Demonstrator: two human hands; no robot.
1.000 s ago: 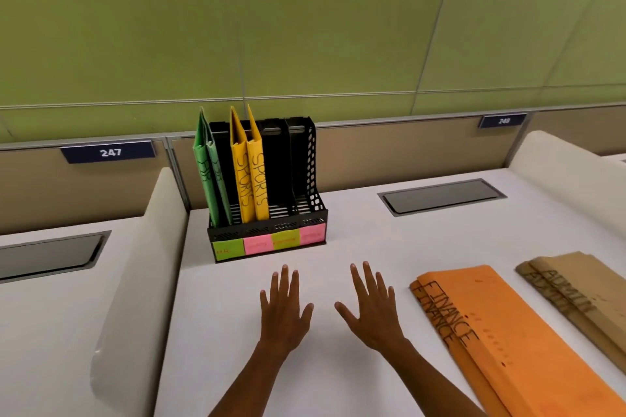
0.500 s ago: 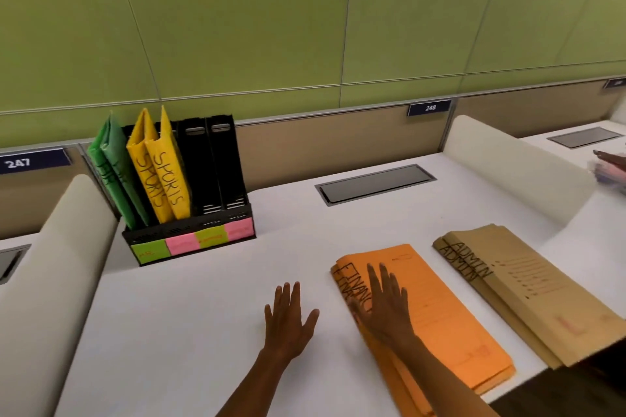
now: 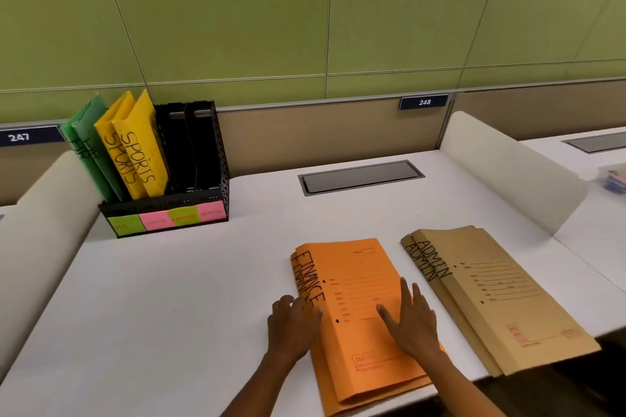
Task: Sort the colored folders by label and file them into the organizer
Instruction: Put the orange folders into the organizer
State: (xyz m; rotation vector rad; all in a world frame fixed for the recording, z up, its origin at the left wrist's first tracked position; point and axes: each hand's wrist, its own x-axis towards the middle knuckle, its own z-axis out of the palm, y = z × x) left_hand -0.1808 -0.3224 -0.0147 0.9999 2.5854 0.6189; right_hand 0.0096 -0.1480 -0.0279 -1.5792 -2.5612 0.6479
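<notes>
Two orange folders (image 3: 359,308) marked FINANCE stacked flat at lower centre of desk (image 3: 176,298). Right hand (image 3: 411,325) flat on top cover, fingers straight, spread. Left hand (image 3: 293,322) at stack's left edge, fingers curled over it; grip unclear. Tan folders (image 3: 491,298) marked ADMIN just right. Organizer (image 3: 176,193) upper left holds green folders (image 3: 88,149), yellow folders (image 3: 135,152).
</notes>
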